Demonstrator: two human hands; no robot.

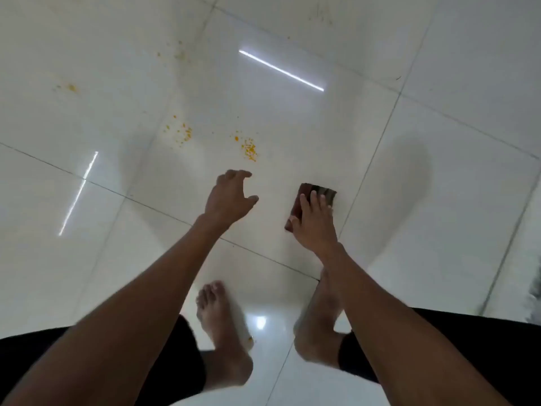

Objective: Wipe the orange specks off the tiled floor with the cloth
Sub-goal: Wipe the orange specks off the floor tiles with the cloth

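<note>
The brown folded cloth lies flat on the white tiled floor under the right hand, whose straight fingers press it. Orange specks lie just past the left hand, which hovers with fingers loosely curled, holding nothing.

Glossy white tiled floor with thin grey grout lines, orange specks at centre, dark brown cloth, black shorts at bottom

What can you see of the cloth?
The cloth is a dark brown, folded, roughly rectangular pad, greyer at its far edge. It lies on the white tiled floor, near the specks but short of them. The right hand rests on it with straight fingers, covering its near part.
</note>
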